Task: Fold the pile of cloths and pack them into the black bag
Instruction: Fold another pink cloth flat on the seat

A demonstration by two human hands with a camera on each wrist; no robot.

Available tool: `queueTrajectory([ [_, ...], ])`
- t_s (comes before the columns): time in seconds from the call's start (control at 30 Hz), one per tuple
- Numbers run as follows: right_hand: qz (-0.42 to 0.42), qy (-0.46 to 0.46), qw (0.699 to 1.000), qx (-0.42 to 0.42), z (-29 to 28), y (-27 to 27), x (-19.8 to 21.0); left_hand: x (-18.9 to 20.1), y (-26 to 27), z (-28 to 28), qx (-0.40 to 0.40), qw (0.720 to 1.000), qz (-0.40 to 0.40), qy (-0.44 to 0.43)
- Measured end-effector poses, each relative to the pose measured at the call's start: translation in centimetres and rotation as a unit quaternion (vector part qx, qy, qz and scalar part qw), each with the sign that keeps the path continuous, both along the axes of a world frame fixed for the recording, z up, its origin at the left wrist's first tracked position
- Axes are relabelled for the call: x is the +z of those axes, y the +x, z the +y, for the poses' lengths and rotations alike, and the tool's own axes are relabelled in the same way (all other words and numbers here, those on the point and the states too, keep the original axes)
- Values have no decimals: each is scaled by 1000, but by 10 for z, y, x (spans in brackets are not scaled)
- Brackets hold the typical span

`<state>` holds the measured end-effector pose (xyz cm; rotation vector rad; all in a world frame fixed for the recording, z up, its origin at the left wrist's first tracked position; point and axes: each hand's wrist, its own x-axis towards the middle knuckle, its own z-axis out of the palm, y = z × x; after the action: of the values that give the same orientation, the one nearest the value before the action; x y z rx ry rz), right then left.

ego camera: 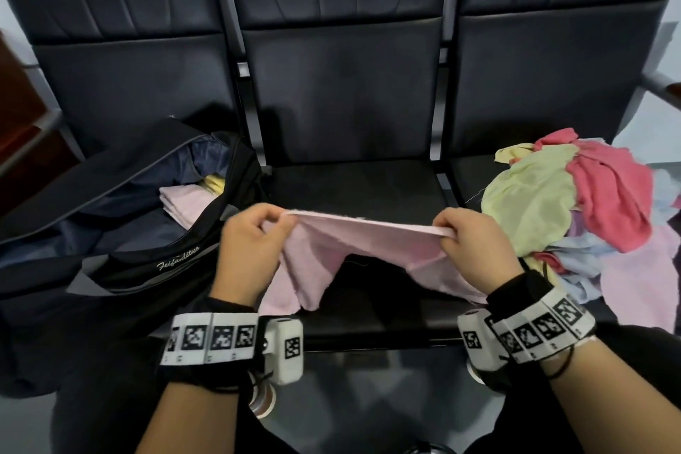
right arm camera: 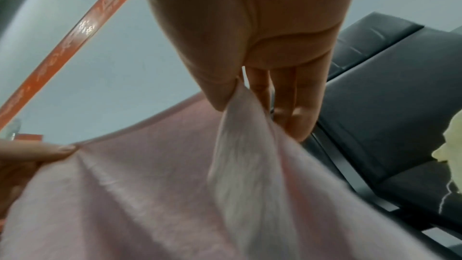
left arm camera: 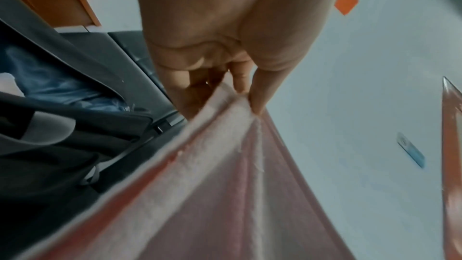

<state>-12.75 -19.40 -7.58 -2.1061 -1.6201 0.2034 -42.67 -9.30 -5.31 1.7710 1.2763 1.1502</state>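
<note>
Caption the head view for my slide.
Both hands stretch a pink cloth between black bag and cloth pile.

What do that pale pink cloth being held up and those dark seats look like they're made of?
The pale pink cloth, pinched by the left hand and right hand, looks like soft, matte fabric, perhaps terry or microfibre: it drapes limply with a fuzzy edge. The dark padded seats look like leather or vinyl: a smooth, faintly shiny creased skin.

The cloth (ego camera: 368, 243) in the centre is pale pink and plain. At the right of the frame the pile of cloths (ego camera: 575, 210) mixes light yellow-green, strong pink, light blue and pale pink. The bag (ego camera: 121, 265) at the left is black with white script lettering and a dark blue lining. The seats (ego camera: 342, 85) are black.
</note>
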Motion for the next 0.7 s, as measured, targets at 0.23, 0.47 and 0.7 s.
queueTrajectory([
  [0.23,98,49,994,25,3,13,3,27,-25,21,134,983,-118,39],
  [0.47,302,125,942,76,-1,0,19,53,-16,23,179,967,-158,93],
  [0.7,433,140,874,168,7,-45,47,38,36,8,-2,1000,-7,4],
])
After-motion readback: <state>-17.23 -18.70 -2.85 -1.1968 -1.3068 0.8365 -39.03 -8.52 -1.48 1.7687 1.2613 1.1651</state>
